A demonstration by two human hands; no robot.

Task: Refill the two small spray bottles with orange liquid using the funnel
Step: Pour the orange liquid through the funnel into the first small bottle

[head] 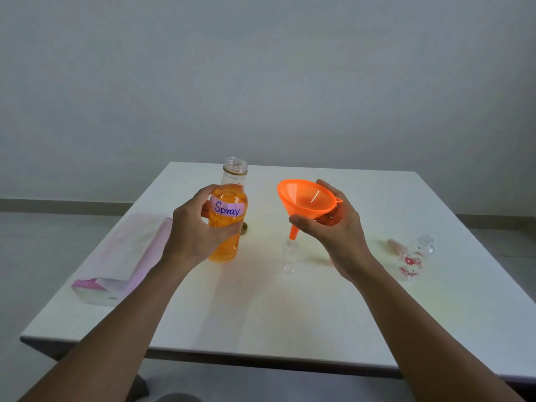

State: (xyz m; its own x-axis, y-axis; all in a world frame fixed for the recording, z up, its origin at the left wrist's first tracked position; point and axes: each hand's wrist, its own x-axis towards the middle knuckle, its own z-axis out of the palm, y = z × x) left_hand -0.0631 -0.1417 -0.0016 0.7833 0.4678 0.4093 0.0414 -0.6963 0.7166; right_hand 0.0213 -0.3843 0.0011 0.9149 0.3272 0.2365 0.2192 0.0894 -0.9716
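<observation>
My left hand (197, 227) grips a clear uncapped bottle (230, 210) labelled "Spray", about two thirds full of orange liquid, held upright above the white table (261, 314). My right hand (333, 227) holds an orange funnel (306, 200) by its cone. The funnel's spout sits at the open neck of a small clear spray bottle (289, 256) standing mid-table. A second small clear bottle (416, 258) with red flower prints stands uncapped at the right.
A gold bottle cap (244, 228) lies behind the big bottle. A pink and white tissue pack (121, 262) lies at the table's left edge. A pinkish spray cap (396, 245) lies left of the flowered bottle.
</observation>
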